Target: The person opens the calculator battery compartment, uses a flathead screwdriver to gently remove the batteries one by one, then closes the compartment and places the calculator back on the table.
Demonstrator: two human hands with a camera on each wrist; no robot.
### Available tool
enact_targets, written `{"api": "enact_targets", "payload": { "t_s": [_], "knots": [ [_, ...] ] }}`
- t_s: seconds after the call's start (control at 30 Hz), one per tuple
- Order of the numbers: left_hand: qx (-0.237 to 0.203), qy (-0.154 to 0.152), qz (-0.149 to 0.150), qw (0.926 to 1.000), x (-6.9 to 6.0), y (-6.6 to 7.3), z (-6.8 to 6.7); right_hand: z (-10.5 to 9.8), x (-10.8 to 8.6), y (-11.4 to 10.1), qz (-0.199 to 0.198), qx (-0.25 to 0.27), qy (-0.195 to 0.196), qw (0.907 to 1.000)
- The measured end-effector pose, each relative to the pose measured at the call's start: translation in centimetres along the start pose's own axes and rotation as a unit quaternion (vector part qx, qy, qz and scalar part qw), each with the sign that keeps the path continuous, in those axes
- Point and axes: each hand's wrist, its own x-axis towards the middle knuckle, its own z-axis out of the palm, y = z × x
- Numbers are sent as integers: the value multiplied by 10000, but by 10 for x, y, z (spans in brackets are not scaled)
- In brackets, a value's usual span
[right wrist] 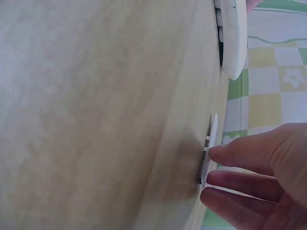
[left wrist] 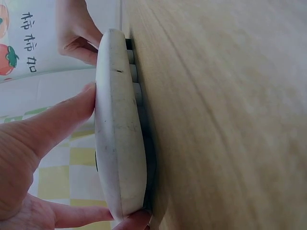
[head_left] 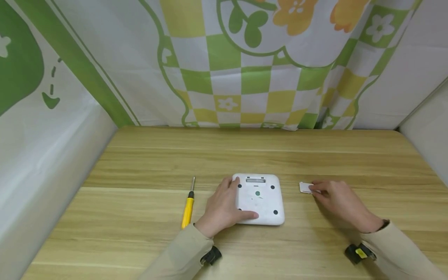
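Observation:
A white square device (head_left: pixel 262 208) lies underside up on the table, showing dark round feet and an open slot (head_left: pixel 255 180) near its far edge. My left hand (head_left: pixel 222 206) grips its left side, thumb over the near edge; the left wrist view shows thumb and fingers of the hand (left wrist: pixel 24 158) around the casing (left wrist: pixel 108 120). To the right, my right hand (head_left: pixel 344 200) pinches the right end of a small white cover (head_left: pixel 304 187) at the tabletop. In the right wrist view, the fingertips of this hand (right wrist: pixel 273 175) meet the thin cover (right wrist: pixel 212 132) and hide part of it.
A yellow-handled screwdriver (head_left: pixel 188 212) lies left of my left hand, its metal tip pointing away. Behind the wooden table (head_left: pixel 157 155) hangs a green, yellow and white patterned curtain (head_left: pixel 255 81). White fabric stands along both sides.

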Motion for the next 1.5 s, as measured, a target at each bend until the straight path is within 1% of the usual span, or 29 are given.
{"api": "enact_targets", "payload": {
  "t_s": [0.17,0.3,0.5,0.67,0.73,0.87,1.03,1.2,1.37,1.5],
  "knots": [
    [-2,-2,22,10000,0,0,0,-2,0,0,43,-18,-48,10000],
    [17,2,34,10000,1,0,0,-3,-1,-2,17,21,105,9999],
    [22,2,19,10000,1,1,0,-2,0,-9,-113,129,370,9992],
    [29,12,9,10000,0,1,-1,3,1,-15,-382,200,498,9978],
    [30,7,-1,10000,0,1,-1,4,1,-16,-476,235,450,9976],
    [28,-4,-8,10000,1,1,0,5,0,-18,-549,303,158,9979],
    [52,0,-2,10000,1,1,-1,7,-1,-20,-668,222,-134,9974],
    [74,15,19,10000,0,1,-1,9,-2,-23,-848,193,-313,9957],
    [28,23,55,10000,0,1,-1,11,-2,-31,-1027,438,-518,9924],
    [29,1,65,10000,1,0,-1,11,-3,-37,-983,637,-734,9904]
  ]
}}
